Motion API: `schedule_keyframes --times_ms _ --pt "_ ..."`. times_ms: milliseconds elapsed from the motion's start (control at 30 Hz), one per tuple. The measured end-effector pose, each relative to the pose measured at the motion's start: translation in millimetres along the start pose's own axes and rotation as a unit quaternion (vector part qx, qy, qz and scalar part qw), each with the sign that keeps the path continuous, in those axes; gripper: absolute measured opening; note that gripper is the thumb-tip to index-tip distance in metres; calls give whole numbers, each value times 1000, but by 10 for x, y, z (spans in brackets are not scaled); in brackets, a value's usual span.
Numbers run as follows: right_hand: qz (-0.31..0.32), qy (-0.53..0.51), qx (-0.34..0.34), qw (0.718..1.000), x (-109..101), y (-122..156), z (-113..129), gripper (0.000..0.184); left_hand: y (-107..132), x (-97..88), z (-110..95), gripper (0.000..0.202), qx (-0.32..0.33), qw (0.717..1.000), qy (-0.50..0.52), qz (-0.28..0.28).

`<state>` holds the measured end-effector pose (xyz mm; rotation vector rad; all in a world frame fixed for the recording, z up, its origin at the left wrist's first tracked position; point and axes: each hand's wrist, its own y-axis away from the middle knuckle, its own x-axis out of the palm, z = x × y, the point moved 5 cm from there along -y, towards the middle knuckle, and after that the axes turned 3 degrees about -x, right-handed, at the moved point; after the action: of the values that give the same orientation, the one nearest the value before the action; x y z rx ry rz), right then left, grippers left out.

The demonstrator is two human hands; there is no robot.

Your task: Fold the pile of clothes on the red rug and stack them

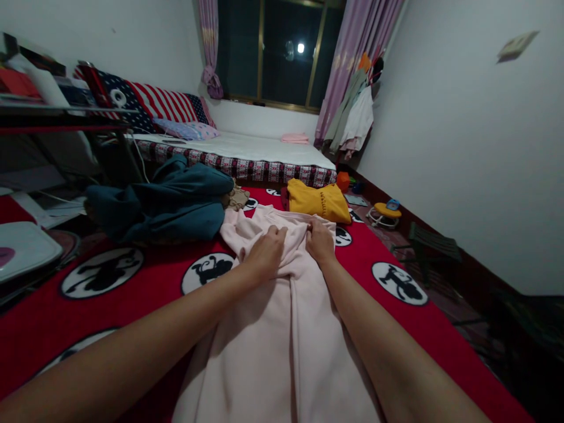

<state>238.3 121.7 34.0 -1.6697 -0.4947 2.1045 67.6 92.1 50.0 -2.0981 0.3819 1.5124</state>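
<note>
Pale pink pants (268, 341) lie lengthwise on a red blanket (150, 323), waist end away from me and legs running down toward my body. My left hand (267, 252) is closed on bunched cloth just below the waist, fingers curled into the folds. At the right of the waist edge, my right hand (320, 239) pinches the fabric, its fingertips partly hidden. Creases gather between the two hands. A folded yellow garment (319, 200) lies just beyond the waist, and a heaped teal garment (176, 202) sits to the left.
A bed (259, 147) stands under the window, with a patterned pillow (187, 128) on it. Clothes (356, 120) hang at the back right. Along the right wall are a yellow-topped stool (386, 211) and a folding stool (434, 244). A cluttered desk (66, 117) is at left.
</note>
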Motion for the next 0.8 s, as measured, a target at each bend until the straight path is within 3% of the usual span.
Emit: schedule_keyframes --times_ms 100,467,600,800 --pt "-4 -3 1 1000 -7 5 2 33 -115 -21 103 46 -74 994 82 8" --pt "-8 -1 4 1000 -37 12 20 29 -261 177 303 15 -91 953 263 117" --pt "-12 -7 3 1000 -45 10 22 30 -299 171 281 15 -70 951 277 115" --pt "-22 -2 1 1000 -58 20 22 29 -247 30 97 12 13 961 251 112"
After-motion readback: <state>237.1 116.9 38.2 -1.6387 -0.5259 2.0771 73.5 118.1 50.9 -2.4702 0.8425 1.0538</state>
